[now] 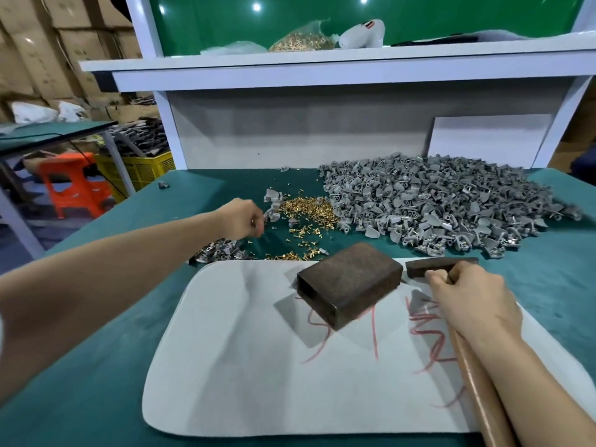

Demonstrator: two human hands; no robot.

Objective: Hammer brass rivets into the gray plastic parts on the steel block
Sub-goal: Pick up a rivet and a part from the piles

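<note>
Steel block: dark brown, rust-mottled rectangular steel block (350, 283), edges rounded, lying broad face up at the far middle of the mat. It sits askew to the mat's edges with one corner towards the person. Nothing lies on its top face.

Mat: white felt mat with rounded corners (242, 350), soft and creased, marked with red crayon strokes near the block.

Table: workbench under teal-green cloth (96, 350).

Hammer: hammer with a dark, worn iron head and pale brown wooden handle (442, 266). The head lies crosswise just right of the block. The handle's long axis runs from the head towards the near right, under the forearm.

Right hand: right hand (467, 298), fingers wrapped round the handle close under the head.

Left hand: left hand (240, 219), reached out to the left edge of the rivets with its fingers curled downward. What they pinch, if anything, cannot be told.

Rivets: small bright brass rivets (306, 209), loosely scattered beyond the mat.

Plastic parts: large heap of gray, fan-shaped plastic parts (435, 204), matte, to the right of the rivets. A smaller cluster (216, 251) lies beside the left forearm.

Shelf: white shelf (290, 59) above, bearing a clear bag of brass rivets (301, 40).
</note>
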